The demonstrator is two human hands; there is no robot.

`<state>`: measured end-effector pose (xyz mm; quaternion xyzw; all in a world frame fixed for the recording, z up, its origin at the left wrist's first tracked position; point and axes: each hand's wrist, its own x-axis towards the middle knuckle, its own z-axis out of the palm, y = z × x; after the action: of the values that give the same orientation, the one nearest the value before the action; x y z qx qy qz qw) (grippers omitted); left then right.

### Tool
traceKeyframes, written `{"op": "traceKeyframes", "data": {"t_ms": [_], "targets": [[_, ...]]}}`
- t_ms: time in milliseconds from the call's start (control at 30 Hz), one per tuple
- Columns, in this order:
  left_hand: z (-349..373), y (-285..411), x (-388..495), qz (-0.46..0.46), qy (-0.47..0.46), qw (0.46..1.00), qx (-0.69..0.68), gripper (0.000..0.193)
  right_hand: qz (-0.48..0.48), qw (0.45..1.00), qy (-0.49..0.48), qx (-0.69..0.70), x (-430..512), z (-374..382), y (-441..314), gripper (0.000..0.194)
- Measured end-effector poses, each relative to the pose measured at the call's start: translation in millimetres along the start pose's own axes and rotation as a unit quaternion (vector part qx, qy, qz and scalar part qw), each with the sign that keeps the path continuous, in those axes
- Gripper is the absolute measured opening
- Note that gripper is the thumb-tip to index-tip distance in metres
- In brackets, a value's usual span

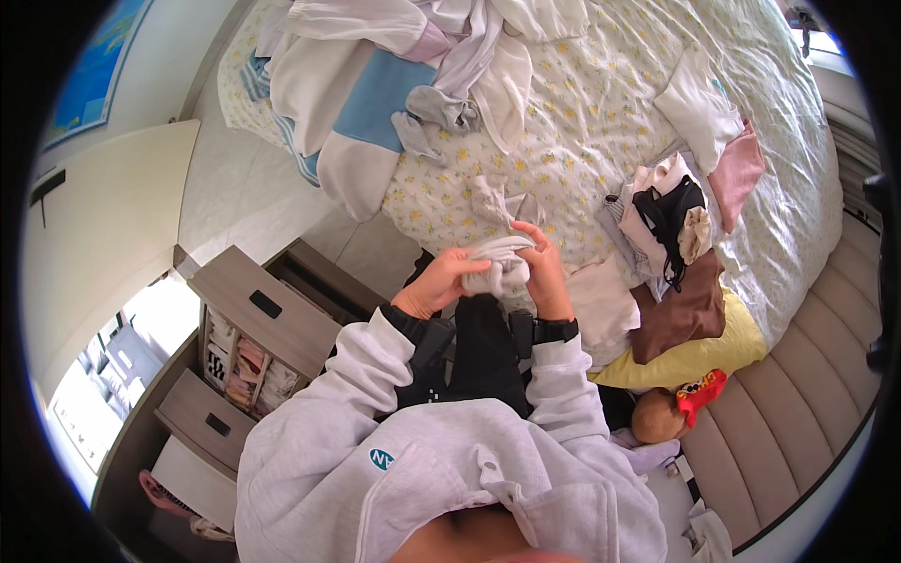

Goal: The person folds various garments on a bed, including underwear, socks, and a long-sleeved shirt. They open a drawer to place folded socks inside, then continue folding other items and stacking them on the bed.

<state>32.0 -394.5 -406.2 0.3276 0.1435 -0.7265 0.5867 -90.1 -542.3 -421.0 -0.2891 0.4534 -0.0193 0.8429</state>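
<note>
Over my lap, both hands hold a bunched piece of light grey cloth (501, 280), probably a sock, partly blurred. My left hand (440, 280) pinches its left side with the thumb on top. My right hand (546, 273) grips the other side, and part of the cloth hides the fingers. Just beyond the hands, a pale beige sock (493, 199) lies crumpled on the flowered bed sheet (563, 151). Farther off, grey socks (442, 109) rest against a blue and white garment (380, 98).
Heaped clothes (373, 21) cover the far left of the bed. At right are a folded stack with a black strappy garment (662, 211), a brown cloth (683, 310) and a yellow pillow (693, 359). Pulled-out drawers (264, 310) stand at left; a plush toy (658, 415) lies by the padded headboard (781, 352).
</note>
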Motion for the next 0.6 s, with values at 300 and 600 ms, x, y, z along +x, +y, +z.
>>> {"op": "traceKeyframes", "data": {"t_ms": [300,600], "targets": [[6,20,-17,0.043,0.047,0.974,0.217,0.038,0.019,0.998,-0.046,-0.048,-23,12,6,0.034],[-3,34,-11,0.148,0.249,0.945,0.15,0.026,-0.182,0.954,0.227,0.075,-11,-40,-14,0.024]]}}
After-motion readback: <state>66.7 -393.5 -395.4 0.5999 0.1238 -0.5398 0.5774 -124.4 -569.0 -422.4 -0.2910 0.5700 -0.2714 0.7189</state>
